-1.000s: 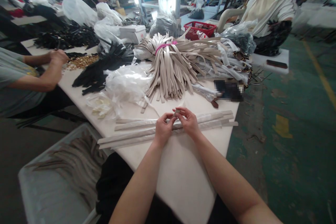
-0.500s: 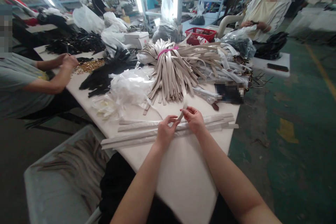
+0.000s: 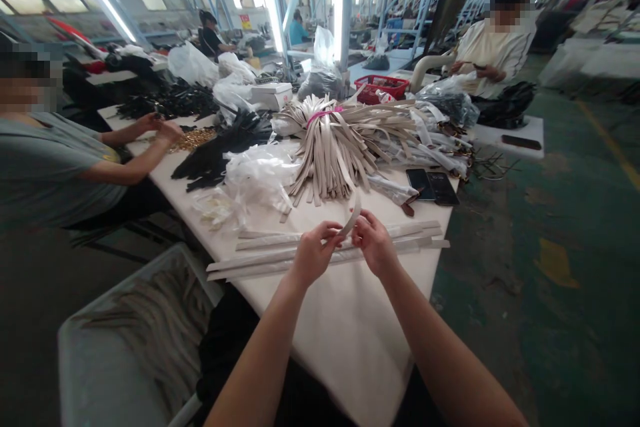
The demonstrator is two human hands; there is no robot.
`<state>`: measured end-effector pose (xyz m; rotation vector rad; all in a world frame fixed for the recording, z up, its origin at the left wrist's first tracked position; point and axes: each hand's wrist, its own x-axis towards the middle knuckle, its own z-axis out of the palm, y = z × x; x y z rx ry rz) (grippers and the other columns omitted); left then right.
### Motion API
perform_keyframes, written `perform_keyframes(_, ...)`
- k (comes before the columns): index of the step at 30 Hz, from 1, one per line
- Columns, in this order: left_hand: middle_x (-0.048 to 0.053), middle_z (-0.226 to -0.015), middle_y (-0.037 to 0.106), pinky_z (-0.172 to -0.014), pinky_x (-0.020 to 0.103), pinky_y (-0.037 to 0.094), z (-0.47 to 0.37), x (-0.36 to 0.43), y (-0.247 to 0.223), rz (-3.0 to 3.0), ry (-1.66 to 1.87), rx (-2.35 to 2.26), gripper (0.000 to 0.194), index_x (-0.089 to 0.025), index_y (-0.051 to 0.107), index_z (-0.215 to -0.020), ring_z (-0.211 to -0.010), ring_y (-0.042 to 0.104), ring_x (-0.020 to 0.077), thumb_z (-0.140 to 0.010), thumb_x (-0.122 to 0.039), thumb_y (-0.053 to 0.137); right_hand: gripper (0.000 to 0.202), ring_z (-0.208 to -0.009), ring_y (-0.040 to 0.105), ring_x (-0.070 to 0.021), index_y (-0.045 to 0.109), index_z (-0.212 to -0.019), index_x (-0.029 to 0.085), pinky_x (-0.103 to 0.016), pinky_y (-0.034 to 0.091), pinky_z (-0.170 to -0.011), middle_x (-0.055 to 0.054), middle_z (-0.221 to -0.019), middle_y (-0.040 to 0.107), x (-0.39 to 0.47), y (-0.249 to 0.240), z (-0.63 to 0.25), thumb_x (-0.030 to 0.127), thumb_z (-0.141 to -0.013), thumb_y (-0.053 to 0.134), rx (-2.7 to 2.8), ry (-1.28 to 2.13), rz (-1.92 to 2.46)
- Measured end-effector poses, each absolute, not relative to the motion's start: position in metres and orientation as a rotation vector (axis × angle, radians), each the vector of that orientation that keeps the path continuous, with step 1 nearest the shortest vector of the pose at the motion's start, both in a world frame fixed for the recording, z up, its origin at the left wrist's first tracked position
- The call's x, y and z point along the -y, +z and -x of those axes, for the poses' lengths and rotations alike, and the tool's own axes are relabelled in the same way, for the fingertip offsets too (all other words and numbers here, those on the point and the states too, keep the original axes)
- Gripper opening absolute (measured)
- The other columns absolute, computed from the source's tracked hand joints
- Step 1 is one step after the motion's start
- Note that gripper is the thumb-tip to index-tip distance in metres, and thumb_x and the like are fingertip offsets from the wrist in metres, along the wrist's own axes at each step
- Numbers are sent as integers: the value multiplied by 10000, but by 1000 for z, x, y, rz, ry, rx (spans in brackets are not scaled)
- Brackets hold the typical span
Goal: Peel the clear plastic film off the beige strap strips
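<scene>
A short beige strip [image 3: 354, 213] curves upward between my two hands. My left hand [image 3: 317, 250] pinches its lower end. Beside it, my right hand [image 3: 373, 240] has its fingers curled close to the strip; whether they grip it or something small is hidden. Under and behind my hands, several long pale strips [image 3: 270, 255] in clear wrapping lie across the white table [image 3: 350, 327]. Farther back rests a large bundle of beige straps [image 3: 325, 167], tied with a pink band [image 3: 323, 113].
White plastic film [image 3: 260, 173] and black straps [image 3: 223, 150] lie left of the bundle. Dark phone-like objects [image 3: 433, 187] sit near the right edge. A bin [image 3: 75, 360] of straps stands lower left. One person works at the left, another at the back right.
The view has tilted up and shifted slightly. The beige strip now shows more of its length above my fingers, and my right hand has turned with its fingers more curled.
</scene>
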<state>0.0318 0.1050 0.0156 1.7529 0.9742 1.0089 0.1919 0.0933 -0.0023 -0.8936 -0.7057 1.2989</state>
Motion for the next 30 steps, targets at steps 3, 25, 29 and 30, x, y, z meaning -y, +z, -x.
perform_keyframes(3,56,-923,767,-722,308,584,-31,-96,18,-1804,963,-975,214,-219,640,-1075,-824,737,208,-902,-345,636,315,-499,371,-84,656,-868,216,-237,303,-480,47,-647,518,-92,-3,-195,438,-698,802,644,1238,878)
perform_keyframes(25,124,-1059,670,-977,445,414,-30,-63,22,-2573,592,-1265,335,-184,568,-1113,-1050,624,305,-817,-277,694,248,-563,467,-115,726,-858,169,-255,363,-529,-7,-669,617,-41,-25,-178,380,-753,804,675,1044,1048)
perform_keyframes(29,93,-805,665,-845,396,428,-33,-71,5,-2698,406,-1400,90,-176,575,-872,-813,644,258,-912,-166,494,265,-526,395,-99,714,-777,157,-251,312,-492,22,-579,520,-35,-26,-165,407,-754,800,702,1115,1096)
perform_keyframes(30,87,-780,662,-821,383,426,-33,-73,1,-2713,387,-1424,118,-175,573,-868,-778,641,249,-917,-147,469,280,-517,390,-98,716,-795,159,-250,306,-484,28,-568,503,-36,-26,-164,427,-759,790,685,1143,1091)
